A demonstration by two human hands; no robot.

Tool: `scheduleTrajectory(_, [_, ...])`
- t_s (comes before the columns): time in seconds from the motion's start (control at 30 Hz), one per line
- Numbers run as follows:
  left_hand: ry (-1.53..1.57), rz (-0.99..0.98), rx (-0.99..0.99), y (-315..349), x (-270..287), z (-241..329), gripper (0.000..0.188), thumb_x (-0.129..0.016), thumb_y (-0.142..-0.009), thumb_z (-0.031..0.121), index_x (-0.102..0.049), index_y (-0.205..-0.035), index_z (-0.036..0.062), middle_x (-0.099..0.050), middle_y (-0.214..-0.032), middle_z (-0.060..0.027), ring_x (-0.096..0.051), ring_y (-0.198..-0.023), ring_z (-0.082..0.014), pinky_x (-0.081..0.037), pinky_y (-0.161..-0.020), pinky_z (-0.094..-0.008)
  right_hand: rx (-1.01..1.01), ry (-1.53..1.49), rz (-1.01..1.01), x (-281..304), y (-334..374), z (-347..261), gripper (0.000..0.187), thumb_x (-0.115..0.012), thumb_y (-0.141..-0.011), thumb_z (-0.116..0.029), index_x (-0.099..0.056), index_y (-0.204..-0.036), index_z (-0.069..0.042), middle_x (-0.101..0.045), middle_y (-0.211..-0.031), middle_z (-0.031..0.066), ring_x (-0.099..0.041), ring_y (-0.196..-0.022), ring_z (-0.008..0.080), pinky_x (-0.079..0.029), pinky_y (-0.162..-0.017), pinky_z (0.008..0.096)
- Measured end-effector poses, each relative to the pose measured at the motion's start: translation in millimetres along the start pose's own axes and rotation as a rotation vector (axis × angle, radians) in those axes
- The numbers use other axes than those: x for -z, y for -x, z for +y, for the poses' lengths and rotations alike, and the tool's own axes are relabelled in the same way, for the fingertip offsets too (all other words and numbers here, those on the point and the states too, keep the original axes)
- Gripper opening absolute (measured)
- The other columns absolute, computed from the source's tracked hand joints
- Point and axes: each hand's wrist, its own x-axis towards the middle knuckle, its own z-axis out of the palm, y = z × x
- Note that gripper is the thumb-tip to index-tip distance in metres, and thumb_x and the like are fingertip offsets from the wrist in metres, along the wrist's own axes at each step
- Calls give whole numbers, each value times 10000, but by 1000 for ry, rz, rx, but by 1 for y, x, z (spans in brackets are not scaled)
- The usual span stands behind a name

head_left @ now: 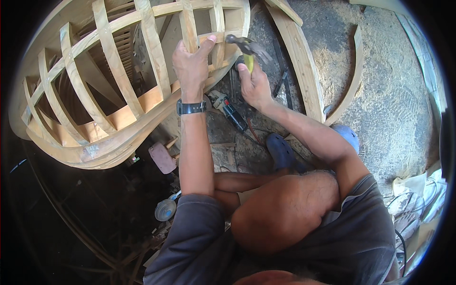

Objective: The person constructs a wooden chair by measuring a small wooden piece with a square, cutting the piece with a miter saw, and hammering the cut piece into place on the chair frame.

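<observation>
My left hand (191,64) grips a vertical slat of a curved wooden lattice frame (114,80), thumb pressed on a cross strip. A black watch (191,108) sits on that wrist. My right hand (253,83) is closed around the yellow-green handle of a hammer (247,47), whose dark metal head is raised just right of the left thumb, close to the frame's edge. Whether a nail is under the thumb cannot be made out.
A power tool with a red and black body (230,110) lies on the ground below the hands. Curved wooden planks (304,66) rest on the rough concrete floor (394,95). A pinkish block (162,157), a plastic container (165,209) and blue clogs (281,151) sit near my knees.
</observation>
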Motion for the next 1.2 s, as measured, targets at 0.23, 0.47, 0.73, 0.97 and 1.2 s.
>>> scheduleTrajectory(0.23, [22, 4, -21, 0, 0, -7, 442, -842, -838, 345, -733, -1071, -15, -754, -980, -89, -665, -881, -155, -506, -845, -308, -26, 60, -26, 9, -9, -23, 373, -498, -1083, -300, -518, -1246, 35, -670, -904, 342, -655, -900, 560, -498, -740, 577])
scheduleTrajectory(0.47, [36, 49, -77, -1, -2, -11, 416, -842, -823, 333, -700, -964, -32, -744, -863, -130, -689, -777, -210, -538, -772, -364, 9, 69, -71, 14, -6, -26, 397, -511, -1075, -279, -503, -1284, 58, -662, -866, 365, -643, -871, 586, -496, -742, 587])
scheduleTrajectory(0.73, [-2, 9, -8, 0, 0, -5, 442, -843, -835, 366, -736, -1034, -14, -753, -932, -90, -667, -842, -156, -515, -807, -318, 46, 150, -111, 15, -5, -30, 389, -504, -1084, -288, -481, -1318, 21, -656, -853, 314, -651, -846, 515, -501, -764, 557])
scheduleTrajectory(0.97, [44, -3, -51, -1, 0, -8, 449, -857, -812, 310, -688, -1032, -43, -733, -871, -140, -691, -814, -214, -546, -793, -371, -102, 359, -189, 48, -7, -56, 443, -540, -1040, -240, -363, -1374, -9, -661, -887, 361, -651, -880, 574, -493, -778, 608])
scheduleTrajectory(1.2, [70, 71, -390, -1, 0, -26, 759, -822, -861, 346, -525, -1484, 30, -732, -1181, -196, -685, -1126, -232, -510, -1015, -362, -87, 967, -166, 140, -3, -69, 631, -543, -910, 5, -308, -1494, -44, -619, -1212, 324, -652, -1006, 487, -515, -870, 568])
